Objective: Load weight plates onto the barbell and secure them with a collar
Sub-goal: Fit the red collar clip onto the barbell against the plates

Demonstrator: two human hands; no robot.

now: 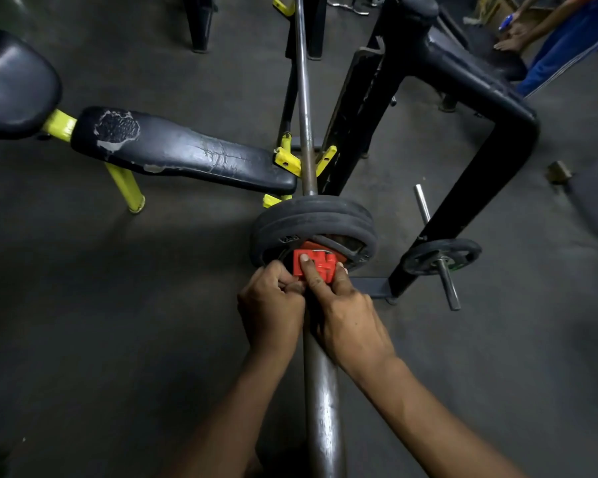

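A steel barbell runs from the bottom of the view up through yellow rack hooks. Black weight plates sit stacked on its near sleeve. A red collar is on the sleeve, pressed against the outer plate. My right hand grips the collar, thumb on its top face. My left hand holds the collar's left side, fingers curled.
A worn black bench with yellow legs lies to the left. A black frame stands to the right, with a small plate on a storage peg. Another person's arm and blue trousers show at the top right.
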